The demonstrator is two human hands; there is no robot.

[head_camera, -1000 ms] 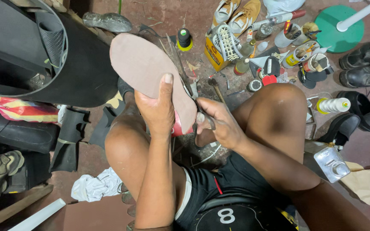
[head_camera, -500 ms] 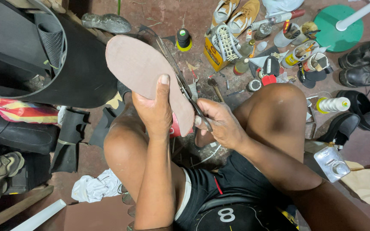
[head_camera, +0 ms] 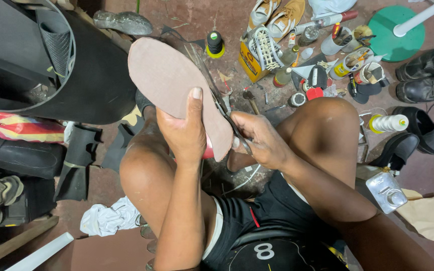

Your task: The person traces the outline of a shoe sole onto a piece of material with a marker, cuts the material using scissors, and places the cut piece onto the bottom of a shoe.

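1. Beyond the right hand lay a thread spool, bottles and black boots on the floor; a black rubber roll stood left of the left hand.
2. The scissors were mostly hidden behind the sole's edge.
3. The left hand gripped the pinkish sole, thumb on top; the right hand closed round the scissors at its edge.

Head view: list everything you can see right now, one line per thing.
Flat brown sole-shaped sheet: one, held up centre.
Dark metal scissors: one, along the sheet's right edge.
Black rubber roll: one, upper left.
White crumpled cloth: one, lower left floor.
Black thread spool: one, top centre.
White thread cone: one, right.
Green round stand base: one, top right.
Black boots: two, far right.
Left hand: grips the sheet.
Right hand: grips the scissors.
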